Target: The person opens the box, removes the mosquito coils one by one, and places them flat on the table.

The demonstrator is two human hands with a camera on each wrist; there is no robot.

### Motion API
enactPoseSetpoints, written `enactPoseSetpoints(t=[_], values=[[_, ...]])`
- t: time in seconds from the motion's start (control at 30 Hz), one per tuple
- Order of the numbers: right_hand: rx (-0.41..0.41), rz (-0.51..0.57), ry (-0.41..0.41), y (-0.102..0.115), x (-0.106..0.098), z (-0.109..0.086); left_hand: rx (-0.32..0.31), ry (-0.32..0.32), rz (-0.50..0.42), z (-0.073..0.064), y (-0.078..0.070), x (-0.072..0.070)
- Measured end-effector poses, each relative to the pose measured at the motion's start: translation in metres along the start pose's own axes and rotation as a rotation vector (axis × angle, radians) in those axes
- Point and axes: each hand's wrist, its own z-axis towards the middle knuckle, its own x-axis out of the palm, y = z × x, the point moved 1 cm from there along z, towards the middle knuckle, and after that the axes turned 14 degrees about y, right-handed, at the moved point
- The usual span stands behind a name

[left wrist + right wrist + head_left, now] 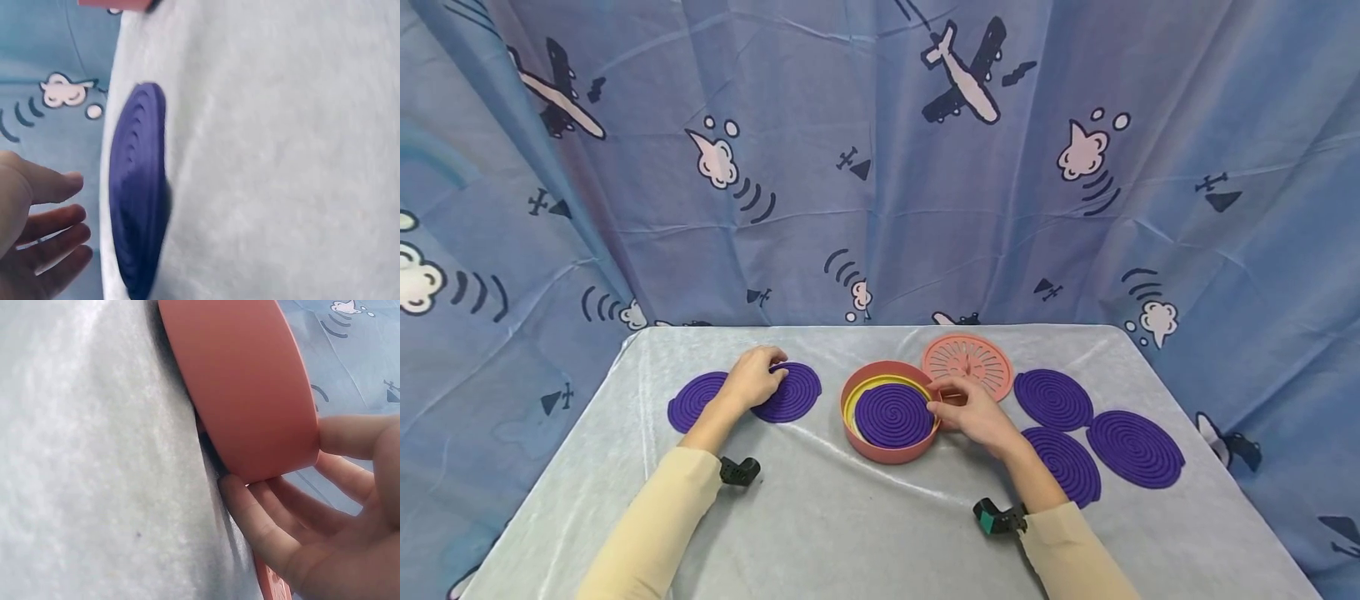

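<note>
In the head view my left hand hovers by a purple mosquito coil, its fingers loosely bent. A gap shows between these fingers and the coil in the left wrist view. Near the middle of the table stands a round salmon-coloured mosquito coil box with a yellow inner ring. Another purple coil lies inside it. My right hand holds the box's right side. In the right wrist view, the thumb touches the upper edge of its wall, with the fingers lower down.
The slotted salmon lid lies behind the box, to its right. One more purple coil is partly behind my left hand. Several coils lie on the right, one partly under my right forearm. A patterned curtain hangs behind the table.
</note>
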Motion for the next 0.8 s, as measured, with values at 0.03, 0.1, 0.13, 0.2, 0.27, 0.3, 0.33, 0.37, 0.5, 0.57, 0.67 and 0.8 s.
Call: enactPoseSetpoints(t=[0.03,0.1,0.13,0.2,0.27,0.3,0.33,0.37,0.5,0.57,0.67,0.8], values=[[-0.001,-0.001,0.003,0.0,0.0,0.0,0.009,-0.004,-0.004,-0.001,-0.003,0.0],[0.001,0.003,0.007,-0.001,0.001,0.001,0.03,-0.011,-0.02,-0.002,-0.009,-0.001],[0.001,0.004,0.009,-0.001,0.001,0.001,0.042,-0.015,-0.029,-0.002,-0.012,-0.002],[0.0,0.001,0.01,-0.001,0.002,0.001,0.062,-0.019,-0.053,-0.003,-0.019,-0.003],[0.002,0.006,0.011,-0.001,0.003,0.001,0.082,-0.024,-0.077,-0.004,-0.027,-0.004],[0.003,0.012,0.01,-0.001,0.003,0.001,0.088,-0.026,-0.085,-0.004,-0.031,-0.004],[0.003,0.017,0.01,0.0,0.002,0.0,0.097,-0.027,-0.094,-0.004,-0.035,-0.004],[0.001,0.022,0.01,0.0,0.002,0.0,0.103,-0.028,-0.101,-0.004,-0.039,-0.004],[-0.011,0.038,0.011,0.001,0.002,-0.001,0.146,-0.037,-0.129,-0.003,-0.054,-0.002],[-0.016,0.034,0.013,0.001,0.002,0.0,0.171,-0.042,-0.141,-0.003,-0.061,0.0],[-0.013,0.027,0.012,0.001,0.001,-0.001,0.207,-0.047,-0.157,-0.003,-0.071,0.002],[-0.007,0.018,0.01,0.002,0.001,-0.001,0.247,-0.06,-0.17,-0.003,-0.084,0.007]])
